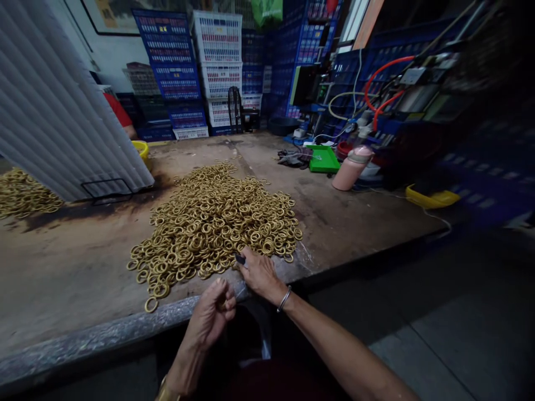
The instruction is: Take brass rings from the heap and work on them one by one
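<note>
A large pile of brass-coloured rings lies on the worktable, spreading towards its front edge. My left hand is just off that edge, below the pile, with its fingers curled closed. Something small and yellowish seems to show between them, but I cannot make out what it is. At the near side of the pile, my right hand is closed around a small dark object that sticks out past the thumb and fingers. Its kind is mostly hidden by the hand. A metal bangle circles the right wrist.
A pale corrugated panel stands on the left, with more rings behind it. At the right are a pink bottle, a green tray, a yellow container and hosed equipment. Stacked crates line the back. A person's red sleeve shows behind the panel.
</note>
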A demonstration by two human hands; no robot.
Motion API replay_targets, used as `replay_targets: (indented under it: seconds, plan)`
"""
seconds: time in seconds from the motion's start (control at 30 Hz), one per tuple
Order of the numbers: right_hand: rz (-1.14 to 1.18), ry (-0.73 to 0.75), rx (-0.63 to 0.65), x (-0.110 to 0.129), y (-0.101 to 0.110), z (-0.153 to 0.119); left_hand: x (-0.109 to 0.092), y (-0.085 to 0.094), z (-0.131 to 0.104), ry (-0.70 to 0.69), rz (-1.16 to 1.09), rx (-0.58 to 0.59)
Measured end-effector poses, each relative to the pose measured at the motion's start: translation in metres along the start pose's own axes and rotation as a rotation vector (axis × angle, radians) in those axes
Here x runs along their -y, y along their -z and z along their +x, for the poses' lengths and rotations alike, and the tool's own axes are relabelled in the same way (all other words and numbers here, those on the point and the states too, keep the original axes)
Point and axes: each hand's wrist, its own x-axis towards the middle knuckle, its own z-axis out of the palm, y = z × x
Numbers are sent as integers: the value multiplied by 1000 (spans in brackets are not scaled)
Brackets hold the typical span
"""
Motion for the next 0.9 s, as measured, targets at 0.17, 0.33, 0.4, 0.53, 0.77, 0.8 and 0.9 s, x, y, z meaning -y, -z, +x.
replay_targets:
  seconds: [0.17,0.33,0.4,0.53,0.77,0.8,0.9]
  plan:
    - [320,-4,-40,-3,-2,2,-1,-5,5,-276,342,-70]
    - [921,-228,171,-2,4,0,7,1,15,-512,677,-151]
    - [1088,-320,303,-1,6,-3,11,6,19,-615,791,-104]
    - [1258,-351,412,2,4,-9,15,9,21,-729,896,-17]
    - [1226,-280,302,4,-1,-10,8,-2,14,-609,793,-86]
    - [1197,-256,282,4,0,-9,7,-4,13,-580,772,-96]
    - [1075,-194,201,5,2,-7,6,-8,8,-449,701,-87]
